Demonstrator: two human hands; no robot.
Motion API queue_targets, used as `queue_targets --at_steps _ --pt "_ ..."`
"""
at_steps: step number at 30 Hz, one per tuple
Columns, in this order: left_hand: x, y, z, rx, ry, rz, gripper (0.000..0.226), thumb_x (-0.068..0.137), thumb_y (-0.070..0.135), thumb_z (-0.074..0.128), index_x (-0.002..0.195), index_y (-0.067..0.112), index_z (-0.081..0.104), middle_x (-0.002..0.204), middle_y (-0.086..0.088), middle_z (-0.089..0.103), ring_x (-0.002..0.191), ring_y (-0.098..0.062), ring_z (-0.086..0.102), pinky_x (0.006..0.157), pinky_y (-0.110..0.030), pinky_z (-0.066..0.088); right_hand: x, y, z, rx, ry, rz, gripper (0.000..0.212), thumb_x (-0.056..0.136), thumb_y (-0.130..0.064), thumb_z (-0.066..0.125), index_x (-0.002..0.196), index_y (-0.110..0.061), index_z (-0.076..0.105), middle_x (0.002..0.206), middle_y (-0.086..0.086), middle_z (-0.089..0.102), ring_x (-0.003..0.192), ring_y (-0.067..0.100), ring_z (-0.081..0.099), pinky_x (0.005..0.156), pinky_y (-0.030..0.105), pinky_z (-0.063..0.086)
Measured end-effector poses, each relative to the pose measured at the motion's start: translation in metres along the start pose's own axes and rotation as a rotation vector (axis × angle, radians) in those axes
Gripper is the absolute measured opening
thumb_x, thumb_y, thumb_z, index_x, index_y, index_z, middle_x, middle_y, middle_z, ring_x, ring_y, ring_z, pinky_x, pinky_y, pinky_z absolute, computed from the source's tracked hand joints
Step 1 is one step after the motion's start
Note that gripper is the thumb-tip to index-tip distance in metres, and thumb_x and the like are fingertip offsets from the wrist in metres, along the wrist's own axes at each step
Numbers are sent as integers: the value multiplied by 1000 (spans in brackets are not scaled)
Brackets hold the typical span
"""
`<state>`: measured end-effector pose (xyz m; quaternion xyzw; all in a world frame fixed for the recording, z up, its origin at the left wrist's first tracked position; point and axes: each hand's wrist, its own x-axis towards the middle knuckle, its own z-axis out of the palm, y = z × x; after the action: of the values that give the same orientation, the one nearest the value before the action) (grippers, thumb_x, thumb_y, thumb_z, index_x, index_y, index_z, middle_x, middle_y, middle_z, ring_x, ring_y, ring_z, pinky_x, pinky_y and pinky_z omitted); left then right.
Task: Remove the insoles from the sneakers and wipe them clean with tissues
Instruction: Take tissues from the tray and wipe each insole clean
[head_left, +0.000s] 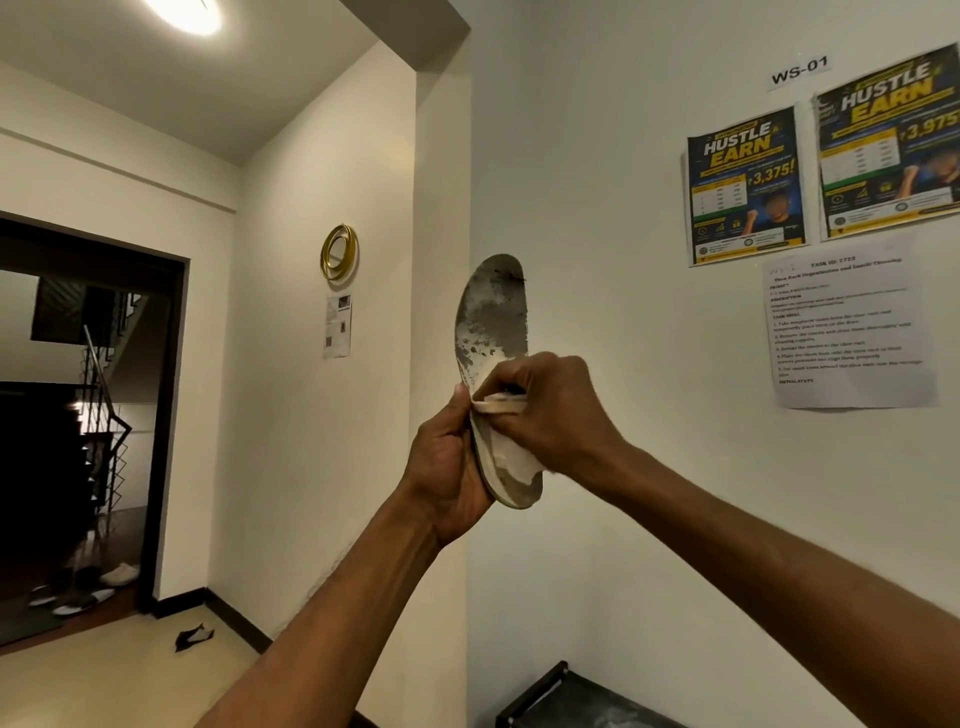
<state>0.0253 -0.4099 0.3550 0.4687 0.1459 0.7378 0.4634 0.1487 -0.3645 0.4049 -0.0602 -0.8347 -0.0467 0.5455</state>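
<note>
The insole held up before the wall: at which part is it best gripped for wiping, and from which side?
Grip the insole at its lower heel end, from the left edge and back, as the left hand does. It stands upright, toe up, the stained face toward the right hand, which holds the tissue against it. A low hold from behind likely leaves that face free.

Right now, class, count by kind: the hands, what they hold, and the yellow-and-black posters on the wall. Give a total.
Insole: 1
Tissue: 1
Hands: 2, left hand and right hand
Yellow-and-black posters: 2
Total: 6
</note>
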Motion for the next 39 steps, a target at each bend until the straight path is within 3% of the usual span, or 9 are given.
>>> queue_targets --at_steps 5,9,13,17,21,26,30,35,39 --pt "-3 -2 5 -16 -31 -54 53 106 47 35 146 16 52 144 -19 57 121 -37 61 97 -54 53 13 9 -9 -62 146 45 10 80 -21 80 89 -15 78 84 -1 74 68 5 64 60 2 40" --pt "-3 -2 4 -2 -24 -43 53 107 45 34 146 13 51 135 -20 64 111 -36 67 97 -55 52 12 6 -8 -38 -15 4 13 79 -22 81 90 -16 79 86 -2 75 74 6 68 66 8 48" --pt "-5 -4 4 -21 -53 -88 53 104 48 43 147 19 51 142 -16 58 114 -33 61 101 -58 49 23 19 -15 -123 126 49 8 81 -17 78 89 -14 78 86 1 74 71 10 67 64 14 52" --pt "-7 -3 1 -20 -75 -86 53 104 48 41 148 19 50 142 -16 59 117 -35 62 102 -57 49 20 12 -14 -62 -23 -25 12 79 -20 82 90 -15 79 87 -1 75 73 6 67 67 11 51" --pt "-10 -5 2 11 -93 -134 58 103 50 44 150 17 48 132 -19 56 112 -33 58 101 -56 49 34 22 -24 -65 217 38 9 78 -10 79 85 -14 79 83 0 75 65 -4 59 61 -1 41" --pt "-11 -2 4 5 -102 -136 59 102 49 44 151 16 46 131 -19 58 111 -33 60 99 -54 51 32 15 -21 -103 118 -48 14 75 -11 83 88 -14 79 84 -1 75 67 -2 62 63 0 42" --pt "-12 -5 6 24 -135 -141 57 102 48 44 150 16 48 136 -19 56 110 -33 61 98 -55 52 45 25 -31 -97 341 40 8 75 -11 81 81 -16 79 80 -1 73 65 1 59 63 8 48" --pt "-14 -4 6 33 -154 -161 55 103 50 41 139 13 60 132 -19 60 110 -33 62 101 -55 48 45 18 -28 -99 257 -61 10 76 -11 82 85 -14 79 82 -1 73 68 0 60 65 5 48" --pt "-17 -7 2 88 -206 -179 59 105 50 37 149 11 49 146 -15 51 115 -31 57 105 -54 43 62 30 -46 -77 461 61 6 78 -18 80 82 -16 77 78 -6 72 65 -2 60 62 4 46"
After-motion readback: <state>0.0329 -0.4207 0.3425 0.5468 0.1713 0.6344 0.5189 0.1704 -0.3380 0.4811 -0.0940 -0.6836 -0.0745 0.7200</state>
